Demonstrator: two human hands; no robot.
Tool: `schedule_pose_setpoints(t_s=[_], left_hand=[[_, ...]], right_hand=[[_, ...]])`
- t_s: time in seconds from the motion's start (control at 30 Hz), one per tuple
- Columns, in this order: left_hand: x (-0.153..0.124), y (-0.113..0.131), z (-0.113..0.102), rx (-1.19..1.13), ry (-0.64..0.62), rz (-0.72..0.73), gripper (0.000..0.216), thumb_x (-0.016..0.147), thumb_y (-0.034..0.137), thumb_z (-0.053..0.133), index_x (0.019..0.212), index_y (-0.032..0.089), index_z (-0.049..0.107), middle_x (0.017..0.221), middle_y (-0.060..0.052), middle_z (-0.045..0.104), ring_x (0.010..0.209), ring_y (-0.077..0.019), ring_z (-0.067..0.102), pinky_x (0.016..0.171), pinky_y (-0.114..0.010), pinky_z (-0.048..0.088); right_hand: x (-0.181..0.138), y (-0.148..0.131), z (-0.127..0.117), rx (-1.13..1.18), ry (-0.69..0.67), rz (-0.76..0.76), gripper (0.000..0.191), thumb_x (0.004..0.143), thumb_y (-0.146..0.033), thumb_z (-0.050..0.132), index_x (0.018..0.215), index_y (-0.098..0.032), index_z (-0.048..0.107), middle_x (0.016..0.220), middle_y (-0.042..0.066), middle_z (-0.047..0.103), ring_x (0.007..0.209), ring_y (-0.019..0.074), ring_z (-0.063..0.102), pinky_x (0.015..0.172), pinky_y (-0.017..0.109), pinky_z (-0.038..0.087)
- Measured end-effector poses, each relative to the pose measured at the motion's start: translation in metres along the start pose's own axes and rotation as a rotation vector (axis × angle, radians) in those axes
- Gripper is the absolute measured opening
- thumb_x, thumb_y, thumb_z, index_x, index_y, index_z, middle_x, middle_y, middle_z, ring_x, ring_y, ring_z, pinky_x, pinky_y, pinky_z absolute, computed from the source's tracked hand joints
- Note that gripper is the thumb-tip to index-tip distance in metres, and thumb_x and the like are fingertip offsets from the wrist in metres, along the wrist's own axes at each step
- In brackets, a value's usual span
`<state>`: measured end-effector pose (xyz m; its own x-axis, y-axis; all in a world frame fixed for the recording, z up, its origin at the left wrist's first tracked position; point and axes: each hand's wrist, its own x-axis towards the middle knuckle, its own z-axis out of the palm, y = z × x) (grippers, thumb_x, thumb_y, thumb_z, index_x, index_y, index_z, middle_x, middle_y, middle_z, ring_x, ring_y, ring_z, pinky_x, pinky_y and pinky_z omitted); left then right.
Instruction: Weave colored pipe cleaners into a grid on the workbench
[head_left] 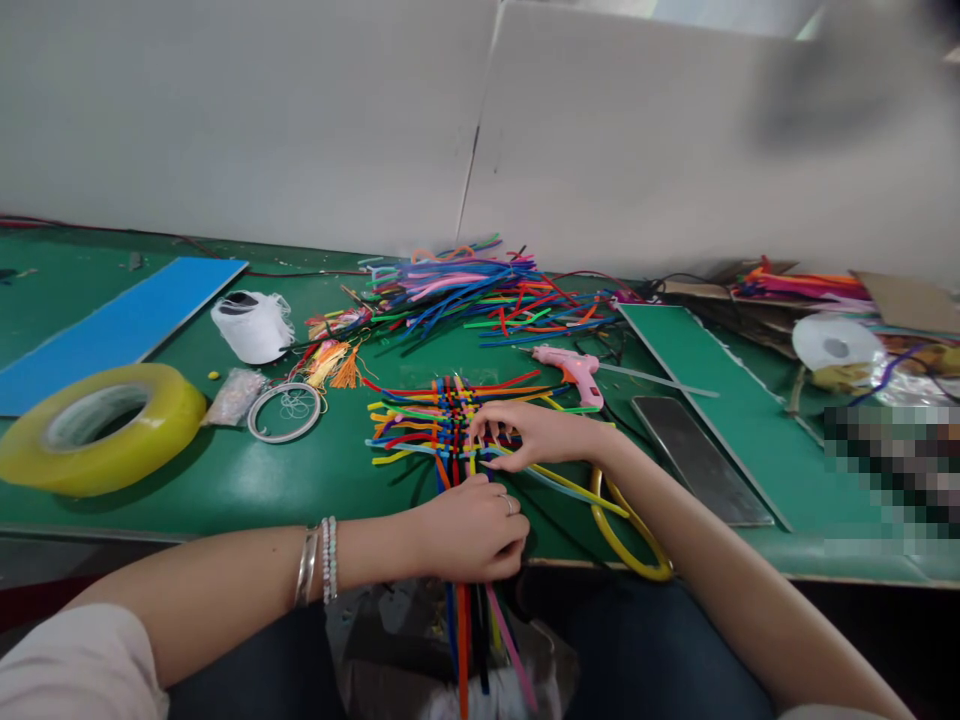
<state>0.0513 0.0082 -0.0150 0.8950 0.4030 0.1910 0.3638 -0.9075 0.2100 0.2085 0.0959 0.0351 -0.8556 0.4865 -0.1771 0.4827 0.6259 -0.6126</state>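
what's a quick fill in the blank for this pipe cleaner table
The left hand holds the pipe-cleaner weave, with a ring on one finger and ____ on its wrist.
The hot glue gun is ____.
The wide tape roll at the table's left is ____.

Missing words: bracelets, pink, yellow

From my remote station I saw the green table (247, 490) carrying a blue board (112, 330), a yellow tape roll (101, 430), a white spool (241, 327), a thin ring (285, 412), a heap of pipe cleaners (480, 295), a woven pipe-cleaner mat (442, 430), a pink glue gun (570, 372) and a dark metal plate (697, 460).
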Motion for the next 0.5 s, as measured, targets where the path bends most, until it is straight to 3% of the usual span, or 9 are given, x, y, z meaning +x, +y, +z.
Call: schedule_pose_setpoints(t_s=[0.23,0.37,0.5], left_hand=[[0.0,0.0,0.001,-0.008,-0.016,-0.004,0.017,0.083,0.027,0.047,0.075,0.017,0.057,0.072,-0.002,0.06,0.071,-0.0149,0.053,0.062,-0.03,0.032],[0.0,0.0,0.002,0.006,0.002,0.009,0.018,0.083,0.028,0.046,0.074,0.017,0.057,0.07,-0.001,0.059,0.069,-0.0145,0.051,0.062,-0.031,0.032],[-0.002,0.001,0.004,0.061,0.046,0.0,0.019,0.084,0.028,0.043,0.074,0.017,0.055,0.07,-0.002,0.057,0.069,-0.015,0.05,0.064,-0.032,0.03]], right_hand=[[0.007,0.0,-0.004,-0.02,-0.069,0.012,0.027,0.072,-0.019,0.058,0.1,-0.017,0.059,0.094,0.004,0.057,0.079,0.0139,0.052,0.071,0.025,0.042],[0.005,0.005,-0.003,0.043,-0.074,0.015,0.031,0.074,-0.025,0.058,0.104,-0.018,0.057,0.1,0.004,0.057,0.082,0.014,0.053,0.073,0.025,0.043],[-0.008,0.007,-0.004,0.113,0.029,0.028,0.035,0.079,-0.036,0.056,0.109,-0.019,0.055,0.109,0.004,0.057,0.095,0.0161,0.054,0.084,0.028,0.042]])
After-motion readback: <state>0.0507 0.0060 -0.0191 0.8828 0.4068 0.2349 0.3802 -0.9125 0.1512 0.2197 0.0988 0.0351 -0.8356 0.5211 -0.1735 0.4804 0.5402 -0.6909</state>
